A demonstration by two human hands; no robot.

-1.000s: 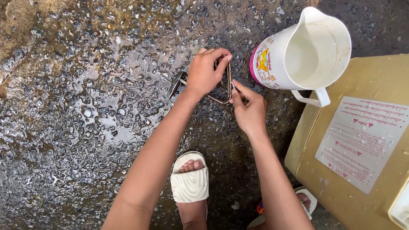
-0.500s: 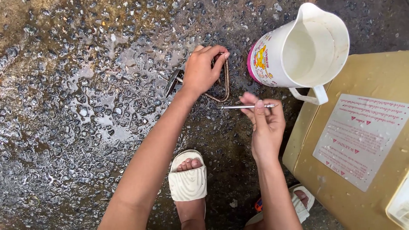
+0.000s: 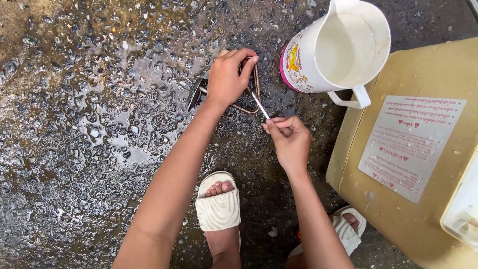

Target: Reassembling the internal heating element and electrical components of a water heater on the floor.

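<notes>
Since a moment earlier, the right hand [image 3: 290, 143] had tilted its thin metal pin [image 3: 260, 105] toward the bent metal piece [image 3: 254, 89]; fingers pinched the pin. Left hand [image 3: 226, 79] gripped that piece on the wet ground [image 3: 89, 124]; the white jug [image 3: 343, 47] just beside it held pale liquid.

The left hand [image 3: 226, 79] hides most of the bent metal piece [image 3: 256, 92]; the yellow container [image 3: 418, 149] runs off the right edge.

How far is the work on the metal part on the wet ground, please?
Done: nothing clearly finished. In hand: the left hand holds a brown metal part on the wet ground, and the right hand points a thin pin at it. Left: the pin is not yet in; the white jug stands untouched.
</notes>
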